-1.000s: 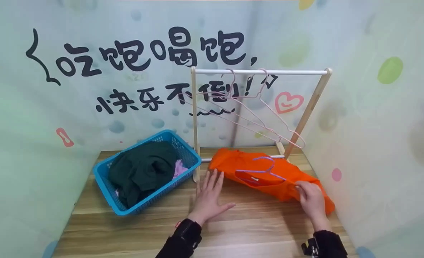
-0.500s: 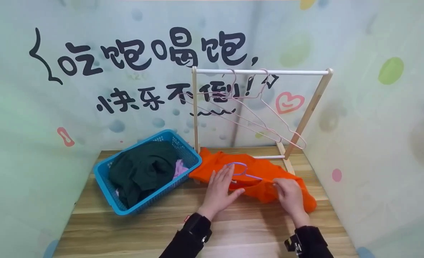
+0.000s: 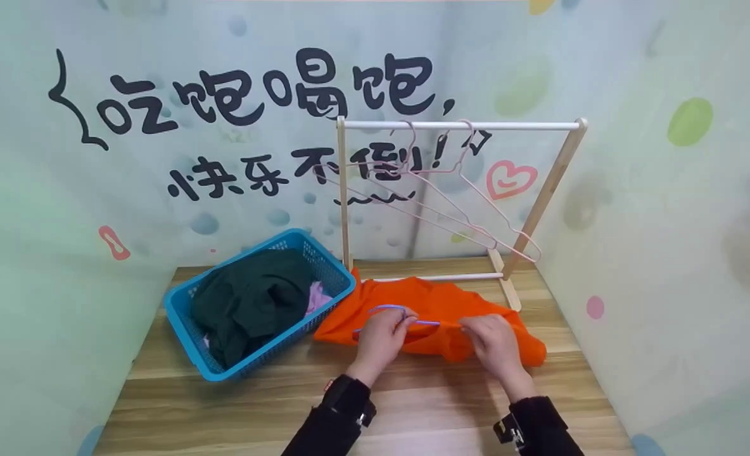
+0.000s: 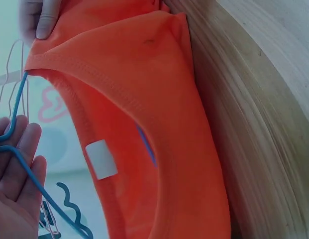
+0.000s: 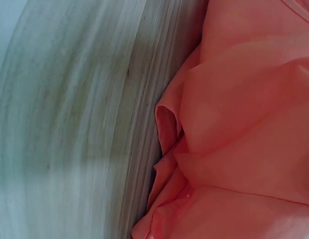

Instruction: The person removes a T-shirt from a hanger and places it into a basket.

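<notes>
My fingers on the left hand [image 3: 380, 335] curl round the blue hanger [image 3: 387, 311], whose thin wire crosses my palm in the left wrist view and runs on into the neck opening of the orange shirt [image 3: 438, 316]. My right hand [image 3: 490, 342] has its fingers bent onto the shirt's collar edge; in the left wrist view a fingertip and thumb [image 4: 45, 20] of that hand pinch the hem of the neckline, so it is grasping the cloth. The shirt lies spread on the desk [image 3: 413, 405] right under both hands, its far edge close to the base of the wooden rack [image 3: 543, 196], its left end touching the blue basket [image 3: 188, 329]. A white label [image 4: 101, 158] shows inside the collar, just beside the wire. The right wrist view shows only bunched orange folds against the wood grain.

The basket sits to the left of my hands and holds a dark green garment [image 3: 251, 297] with a bit of pink cloth [image 3: 317, 296] beside it. Two pink hangers [image 3: 470, 209] hang from the rack's white bar, well above the shirt. Behind stands a pale wall with black lettering [image 3: 267, 82].
</notes>
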A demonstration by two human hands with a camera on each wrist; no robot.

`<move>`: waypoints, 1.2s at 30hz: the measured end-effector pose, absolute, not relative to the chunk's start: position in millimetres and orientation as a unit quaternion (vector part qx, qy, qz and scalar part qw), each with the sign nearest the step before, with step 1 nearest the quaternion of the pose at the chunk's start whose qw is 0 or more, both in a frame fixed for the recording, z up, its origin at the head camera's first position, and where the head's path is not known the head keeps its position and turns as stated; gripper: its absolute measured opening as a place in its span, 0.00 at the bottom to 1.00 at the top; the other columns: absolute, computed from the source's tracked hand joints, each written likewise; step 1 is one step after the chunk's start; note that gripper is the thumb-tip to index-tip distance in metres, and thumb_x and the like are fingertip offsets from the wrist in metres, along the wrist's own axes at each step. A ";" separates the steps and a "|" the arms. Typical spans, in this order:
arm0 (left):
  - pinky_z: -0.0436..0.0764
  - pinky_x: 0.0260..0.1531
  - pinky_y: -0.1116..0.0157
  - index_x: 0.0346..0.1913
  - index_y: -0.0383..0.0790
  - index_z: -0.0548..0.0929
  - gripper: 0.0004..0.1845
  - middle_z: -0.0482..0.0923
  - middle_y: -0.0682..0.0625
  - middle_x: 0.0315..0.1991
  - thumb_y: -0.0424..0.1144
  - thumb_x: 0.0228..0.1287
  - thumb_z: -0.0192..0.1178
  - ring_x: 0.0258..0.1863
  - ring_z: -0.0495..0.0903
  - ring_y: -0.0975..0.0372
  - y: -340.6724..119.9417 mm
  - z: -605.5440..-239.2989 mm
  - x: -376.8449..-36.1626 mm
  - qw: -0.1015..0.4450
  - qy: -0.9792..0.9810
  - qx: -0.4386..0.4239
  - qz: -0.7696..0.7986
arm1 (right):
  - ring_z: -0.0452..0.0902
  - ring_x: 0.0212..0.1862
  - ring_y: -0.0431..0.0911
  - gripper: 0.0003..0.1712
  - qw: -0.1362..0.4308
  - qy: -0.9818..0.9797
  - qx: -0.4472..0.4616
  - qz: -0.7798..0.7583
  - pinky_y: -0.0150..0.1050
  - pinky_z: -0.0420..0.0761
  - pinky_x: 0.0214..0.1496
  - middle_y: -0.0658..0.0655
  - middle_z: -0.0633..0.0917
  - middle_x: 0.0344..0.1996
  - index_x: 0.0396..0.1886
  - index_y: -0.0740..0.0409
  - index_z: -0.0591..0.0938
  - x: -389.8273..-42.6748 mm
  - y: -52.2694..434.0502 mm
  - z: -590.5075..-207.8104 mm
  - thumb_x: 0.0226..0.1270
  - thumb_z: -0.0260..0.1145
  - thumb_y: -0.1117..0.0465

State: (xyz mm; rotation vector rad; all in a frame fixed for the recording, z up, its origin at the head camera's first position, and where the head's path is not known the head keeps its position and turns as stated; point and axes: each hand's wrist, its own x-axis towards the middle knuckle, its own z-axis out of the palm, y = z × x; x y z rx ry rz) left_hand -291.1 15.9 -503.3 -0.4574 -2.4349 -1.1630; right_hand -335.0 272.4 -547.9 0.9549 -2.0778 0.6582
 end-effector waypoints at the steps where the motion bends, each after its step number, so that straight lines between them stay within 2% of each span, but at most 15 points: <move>1: 0.81 0.45 0.64 0.43 0.43 0.86 0.07 0.86 0.53 0.36 0.42 0.67 0.65 0.38 0.84 0.60 14.4 -504.1 -291.2 0.205 -0.873 -0.161 -0.412 | 0.84 0.34 0.50 0.11 0.374 -0.810 0.370 0.259 0.47 0.77 0.42 0.54 0.88 0.33 0.38 0.59 0.87 -335.1 272.2 -547.1 0.54 0.73 0.69; 6: 0.81 0.46 0.63 0.43 0.44 0.87 0.07 0.86 0.55 0.37 0.42 0.68 0.63 0.38 0.84 0.60 2.7 -505.2 -291.3 0.217 -0.876 -0.138 -0.408 | 0.82 0.35 0.53 0.15 0.393 -0.810 0.331 0.283 0.47 0.75 0.44 0.54 0.88 0.33 0.38 0.59 0.87 -337.0 278.7 -544.1 0.50 0.73 0.75; 12: 0.81 0.44 0.62 0.42 0.42 0.88 0.07 0.87 0.53 0.37 0.40 0.69 0.62 0.39 0.84 0.59 -13.4 -507.3 -292.6 0.259 -0.874 -0.120 -0.394 | 0.82 0.37 0.56 0.12 0.391 -0.826 0.280 0.294 0.48 0.75 0.44 0.58 0.88 0.33 0.38 0.62 0.86 -337.3 291.1 -543.3 0.53 0.71 0.76; 19: 0.81 0.46 0.61 0.41 0.40 0.87 0.07 0.85 0.51 0.37 0.38 0.70 0.61 0.39 0.83 0.58 -30.2 -505.9 -294.8 0.265 -0.851 -0.086 -0.446 | 0.82 0.36 0.60 0.10 0.407 -0.841 0.161 0.318 0.52 0.78 0.41 0.63 0.86 0.33 0.36 0.67 0.85 -337.6 307.8 -548.6 0.55 0.69 0.80; 23: 0.81 0.46 0.62 0.39 0.40 0.87 0.06 0.86 0.52 0.37 0.37 0.70 0.61 0.39 0.83 0.60 -38.4 -503.5 -296.6 0.270 -0.833 -0.090 -0.474 | 0.83 0.38 0.62 0.07 0.383 -0.858 0.099 0.328 0.57 0.79 0.42 0.65 0.86 0.34 0.38 0.68 0.85 -337.0 311.9 -549.4 0.60 0.67 0.77; 27: 0.81 0.46 0.61 0.38 0.39 0.88 0.06 0.86 0.52 0.37 0.35 0.70 0.61 0.40 0.83 0.59 -41.7 -503.6 -297.3 0.283 -0.818 -0.109 -0.490 | 0.82 0.41 0.64 0.04 0.320 -0.886 0.058 0.329 0.59 0.78 0.43 0.66 0.86 0.36 0.39 0.65 0.84 -337.0 306.5 -547.5 0.67 0.65 0.70; 32: 0.81 0.44 0.62 0.39 0.40 0.87 0.06 0.86 0.53 0.36 0.38 0.69 0.62 0.38 0.83 0.59 -39.3 -508.5 -295.0 0.270 -0.827 -0.097 -0.483 | 0.82 0.44 0.61 0.07 0.254 -0.895 0.108 0.350 0.55 0.78 0.48 0.63 0.87 0.39 0.43 0.64 0.84 -337.6 295.3 -548.4 0.67 0.67 0.68; 36: 0.82 0.45 0.62 0.41 0.42 0.87 0.08 0.87 0.53 0.38 0.42 0.69 0.62 0.38 0.84 0.60 -35.1 -511.5 -293.1 0.250 -0.850 -0.081 -0.456 | 0.80 0.51 0.55 0.22 0.229 -0.860 0.203 0.407 0.38 0.74 0.57 0.60 0.86 0.48 0.55 0.68 0.80 -338.8 287.0 -546.6 0.60 0.72 0.71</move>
